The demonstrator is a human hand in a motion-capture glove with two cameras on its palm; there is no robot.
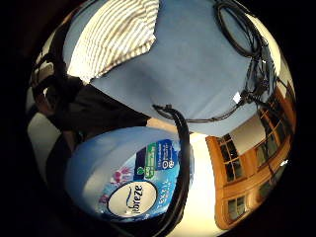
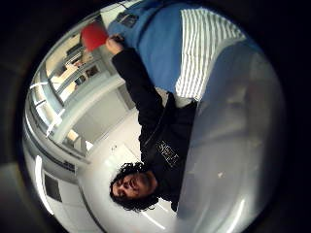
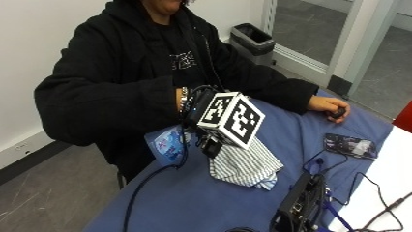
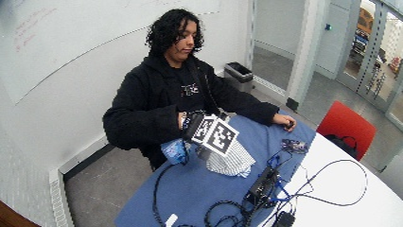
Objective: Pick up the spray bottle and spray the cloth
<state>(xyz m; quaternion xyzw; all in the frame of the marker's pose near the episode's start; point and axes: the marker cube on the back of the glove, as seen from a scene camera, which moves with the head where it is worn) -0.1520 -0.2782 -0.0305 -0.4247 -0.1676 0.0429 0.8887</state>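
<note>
We are holding the Febreze spray bottle [image 3: 169, 143] lifted off the counter [image 3: 193, 203], just beside the striped cloth [image 3: 246, 163] and near the counter's front edge; the gloved right hand [image 3: 201, 115] seems to be carrying it, since the bottle's label is filling the little-finger palm view [image 1: 140, 190] and its pale wall is crowding the thumb-side view [image 2: 233, 145]. The fingers themselves are hidden behind the glove's hardware, so we cannot tell how they are closing around the bottle, though we are judging that they are wrapped on it. To spray well, we are thinking the nozzle, which we cannot see, should be turned toward the cloth and kept close above it, with the bottle kept roughly upright so the pickup tube stays in liquid. The bottle is smooth translucent pale-blue plastic, rounded in body, with a glossy printed label. The cloth is soft, white with thin grey stripes, bunched in a loose heap with a blue edge peeking out. The counter is covered in matte blue fabric. The bare left hand [image 3: 328, 106] is resting well apart, near a phone [image 3: 351, 145].
</note>
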